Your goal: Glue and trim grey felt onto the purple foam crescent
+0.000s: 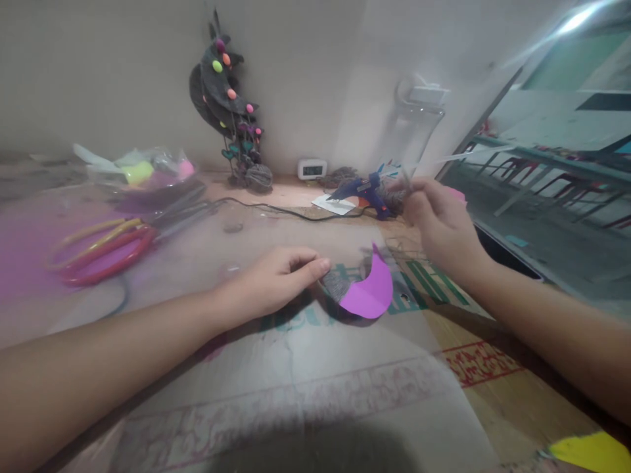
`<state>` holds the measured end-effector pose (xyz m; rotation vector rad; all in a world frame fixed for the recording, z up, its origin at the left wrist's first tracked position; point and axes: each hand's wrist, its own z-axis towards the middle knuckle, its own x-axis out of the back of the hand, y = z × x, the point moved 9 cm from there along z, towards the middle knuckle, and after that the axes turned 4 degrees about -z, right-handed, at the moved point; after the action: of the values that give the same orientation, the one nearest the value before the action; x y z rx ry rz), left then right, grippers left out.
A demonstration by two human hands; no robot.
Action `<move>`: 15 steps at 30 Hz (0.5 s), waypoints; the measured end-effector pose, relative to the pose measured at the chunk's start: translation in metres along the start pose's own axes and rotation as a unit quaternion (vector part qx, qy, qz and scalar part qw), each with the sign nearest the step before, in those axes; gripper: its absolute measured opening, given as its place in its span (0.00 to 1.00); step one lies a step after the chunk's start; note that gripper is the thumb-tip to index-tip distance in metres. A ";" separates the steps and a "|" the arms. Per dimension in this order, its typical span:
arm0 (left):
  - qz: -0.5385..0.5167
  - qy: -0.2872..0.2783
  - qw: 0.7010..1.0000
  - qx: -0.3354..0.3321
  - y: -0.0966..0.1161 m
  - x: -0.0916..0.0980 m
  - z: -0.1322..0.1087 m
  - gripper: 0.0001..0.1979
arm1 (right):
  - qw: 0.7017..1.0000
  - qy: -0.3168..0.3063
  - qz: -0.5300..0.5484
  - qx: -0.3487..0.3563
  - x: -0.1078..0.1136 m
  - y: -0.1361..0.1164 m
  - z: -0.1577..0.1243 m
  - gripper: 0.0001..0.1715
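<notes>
— Left hand (280,279): how does it stand?

— Thumb and fingers are closed in a pinch on the yarn-covered end of a purple crescent (373,289). The crescent lies at the middle of the view, just above the table covering (365,401); whether it touches that surface cannot be told.

— Which parts are hidden?

— The crescent's left tip is covered by the thumb and fingers. Grey yarn (336,287) wraps the portion beside them; the rest is bare purple.

— And its direction?

— The free tip points up and away from the person. The long axis, from pinched end to free tip, runs left to right, slanting away at the right; the belly bulges toward the person and to the right, the hollow facing away and to the left.

— Right hand (444,223)?

— Raised to the right, fingers curled together in front of grey yarn near the blue glue gun (367,192). Blur at the fingertips prevents telling whether a strand is held.

— What else is unclear?

— The scissors (108,253), at left, have smeared blades; a dark flat object (507,253) is partly covered by the right forearm; a yellow piece (591,453) is cut off at the lower right corner.
</notes>
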<state>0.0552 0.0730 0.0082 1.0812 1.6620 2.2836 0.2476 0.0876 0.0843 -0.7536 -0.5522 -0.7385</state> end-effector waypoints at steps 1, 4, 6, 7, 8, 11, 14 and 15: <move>-0.001 -0.002 1.000 -0.003 0.000 0.000 0.000 0.20 | 0.999 -0.008 -0.023 0.033 0.000 -0.016 -0.008 0.23; -0.003 -0.004 1.000 -0.014 0.002 -0.001 0.000 0.20 | 0.982 -0.100 -0.083 0.137 -0.018 -0.055 -0.033 0.23; 0.001 0.000 1.000 -0.012 0.002 0.000 0.000 0.20 | 0.969 -0.134 -0.098 0.183 -0.030 -0.064 -0.046 0.24; 0.003 0.001 1.000 -0.012 0.002 0.000 -0.001 0.20 | 0.966 -0.140 -0.099 0.195 -0.033 -0.064 -0.050 0.24; 0.006 0.003 1.000 -0.012 0.003 0.001 -0.001 0.19 | 0.964 -0.144 -0.097 0.199 -0.036 -0.063 -0.053 0.25; 0.018 0.008 0.999 -0.028 0.007 0.002 -0.002 0.18 | 0.963 -0.146 -0.112 0.200 -0.039 -0.056 -0.055 0.26; 0.029 0.017 0.999 -0.043 0.010 0.004 -0.004 0.19 | 0.948 -0.150 -0.165 0.227 -0.038 -0.059 -0.056 0.23; 0.032 0.019 0.998 -0.045 0.011 0.004 -0.004 0.19 | 0.942 -0.152 -0.184 0.236 -0.037 -0.061 -0.056 0.22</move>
<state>0.0535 0.0676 0.0189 1.0931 1.5412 2.4073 0.1880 0.0279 0.0493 -0.3138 -1.1280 -0.7939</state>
